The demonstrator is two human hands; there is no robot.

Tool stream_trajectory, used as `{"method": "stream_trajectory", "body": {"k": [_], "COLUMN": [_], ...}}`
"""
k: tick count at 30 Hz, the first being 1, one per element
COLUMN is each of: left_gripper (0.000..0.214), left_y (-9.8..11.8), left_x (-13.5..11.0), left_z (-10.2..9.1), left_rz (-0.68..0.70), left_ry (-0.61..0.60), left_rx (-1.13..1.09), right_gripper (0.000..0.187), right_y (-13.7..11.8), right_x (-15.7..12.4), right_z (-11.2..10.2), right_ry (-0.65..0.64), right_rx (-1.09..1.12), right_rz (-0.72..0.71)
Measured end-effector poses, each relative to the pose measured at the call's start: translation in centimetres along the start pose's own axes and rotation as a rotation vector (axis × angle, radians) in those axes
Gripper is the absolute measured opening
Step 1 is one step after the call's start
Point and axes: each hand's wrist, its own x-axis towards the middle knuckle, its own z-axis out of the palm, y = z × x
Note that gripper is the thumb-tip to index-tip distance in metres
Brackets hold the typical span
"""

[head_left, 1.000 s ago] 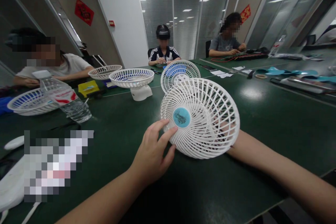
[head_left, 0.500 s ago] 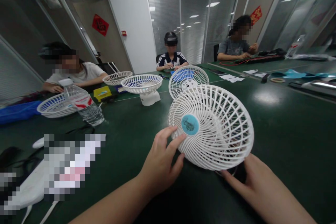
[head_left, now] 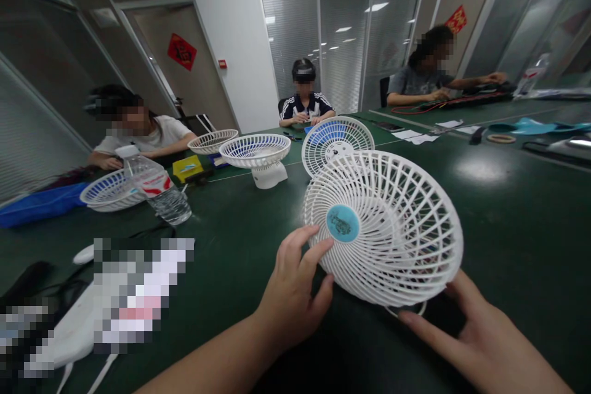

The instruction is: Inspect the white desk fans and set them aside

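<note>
A round white fan grille [head_left: 392,246] with swirling ribs and a blue centre label [head_left: 342,223] is tilted toward me over the green table. My left hand [head_left: 300,283] has its fingertips on the ribs beside the label, its thumb near the lower left edge. At the lower right rim, my right hand [head_left: 480,332] grips with the thumb in front, its other fingers mostly hidden behind. A thin pale loop [head_left: 422,309] shows under the rim. Just behind stands another white fan grille [head_left: 318,141], partly covered by the one I hold.
A white fan body [head_left: 268,173] carries a grille beyond my left hand. Left of it are a water bottle [head_left: 168,197], a yellow box [head_left: 188,168] and a blue bag [head_left: 41,203]. Several people sit around the table. Papers [head_left: 415,135] and a tape ring [head_left: 501,138] lie at right.
The view has shifted slightly, so most things sit a little further right. Both hands stay on the grille. The person at far right has stretched an arm out over the table.
</note>
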Motion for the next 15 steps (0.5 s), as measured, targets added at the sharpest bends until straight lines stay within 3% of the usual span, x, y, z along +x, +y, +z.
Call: {"method": "stream_trajectory", "body": {"k": [5, 7, 11, 15], "left_gripper": [0.056, 0.053, 0.046, 0.048], "left_y": [-0.1, -0.5, -1.9, -2.9], "left_x": [-0.2, -0.2, 0.2, 0.8], "left_z": [0.0, 0.1, 0.6, 1.1], "left_rz": [-0.002, -0.053, -0.323, -0.673], "left_ry": [0.018, 0.079, 0.232, 0.196], "left_rx": [-0.058, -0.15, -0.37, -0.627], "right_gripper": [0.082, 0.082, 0.078, 0.083], "right_y": [0.4, 1.0, 3.7, 6.5], "right_x": [0.2, 0.4, 1.0, 1.2], "right_z": [0.0, -0.5, -1.7, -2.3], "right_ry": [0.08, 0.062, -0.048, -0.146], "right_rx": [0.092, 0.123, 0.158, 0.079], "right_rz": [0.107, 0.111, 0.163, 0.117]}}
